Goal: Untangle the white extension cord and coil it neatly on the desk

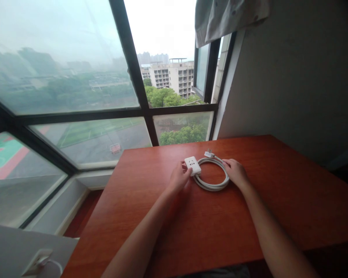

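Note:
A white extension cord lies coiled in a ring on the reddish-brown table. Its square socket block (193,165) is at the left of the coil, tilted with the outlet holes facing up. My left hand (180,175) grips the block's left edge between thumb and fingers. The looped cable (211,188) rests on the tabletop. At the right of the loop, my right hand (234,170) is closed on the cable with thumb and fingertips; part of its grip is hidden. The plug (209,153) sits at the far side of the coil, its metal prongs pointing up and away.
The wooden table (145,170) reaches to the window frame (146,112) ahead. A grey wall (278,85) stands on the right. A wall outlet (40,260) with a plugged-in white cord is low at the left. Cloth (220,19) hangs by the open window pane.

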Available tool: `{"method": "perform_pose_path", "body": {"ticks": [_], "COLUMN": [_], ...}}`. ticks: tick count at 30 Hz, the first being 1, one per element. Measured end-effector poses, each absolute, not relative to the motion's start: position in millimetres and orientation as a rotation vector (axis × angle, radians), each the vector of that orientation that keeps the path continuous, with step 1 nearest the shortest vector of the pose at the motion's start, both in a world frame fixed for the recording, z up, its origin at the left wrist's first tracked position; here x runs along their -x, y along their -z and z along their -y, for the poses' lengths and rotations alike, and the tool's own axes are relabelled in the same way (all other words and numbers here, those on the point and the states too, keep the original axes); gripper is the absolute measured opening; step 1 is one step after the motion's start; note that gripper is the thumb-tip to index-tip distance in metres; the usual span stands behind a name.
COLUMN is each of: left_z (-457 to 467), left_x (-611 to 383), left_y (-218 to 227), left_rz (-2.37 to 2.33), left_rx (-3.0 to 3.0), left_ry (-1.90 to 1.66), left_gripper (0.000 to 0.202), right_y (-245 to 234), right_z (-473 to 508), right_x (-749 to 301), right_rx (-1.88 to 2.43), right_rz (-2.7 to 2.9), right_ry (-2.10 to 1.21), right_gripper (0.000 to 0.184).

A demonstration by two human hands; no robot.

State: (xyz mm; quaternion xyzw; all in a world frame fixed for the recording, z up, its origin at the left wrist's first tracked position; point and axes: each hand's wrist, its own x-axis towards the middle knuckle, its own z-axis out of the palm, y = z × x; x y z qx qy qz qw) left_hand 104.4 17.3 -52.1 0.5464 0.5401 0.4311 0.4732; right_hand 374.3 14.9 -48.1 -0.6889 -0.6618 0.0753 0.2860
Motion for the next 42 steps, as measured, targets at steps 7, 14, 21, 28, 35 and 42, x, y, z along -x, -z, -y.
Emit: {"method": "perform_pose_path", "body": {"ticks": [7,14,21,28,35,42], "left_z": [-14.1,-15.3,-13.1,-12.7,-5.2,22.9], "left_x": [-111.0,-114.5,-117.9,-124.6,-123.1,-128.6], "left_y": [47.8,47.6,41.7,34.4,29.5,41.3], "left_rz": [-1.330,-1.332,-1.308,-1.325,-1.389,-1.246], "left_rx": [-1.400,-1.463,-1.483,-1.563,-1.582,-1.201], "left_ry": [-1.032,-1.016,-1.051,-1.053,-0.987,-1.075], "left_gripper": [0.047,0.046,0.045,0.039,0.039,0.060], "right_y": [50.4,46.7,46.1,48.4,49.9,50.3], "right_z": [-16.0,-16.7,-16.8,-17.4,-17.0,-17.4], "right_x": [-379.7,-376.8,-374.3,-374.6,-377.9,-379.3], "right_rx": [1.744,1.538,1.455,1.541,1.518,1.400], "right_rz": [1.847,1.824,1.846,1.863,1.929,1.926], "right_ry": [-0.258,-0.320,-0.316,-0.307,-0.309,-0.268], "right_gripper": [0.030,0.027,0.026,0.025,0.028,0.027]}}
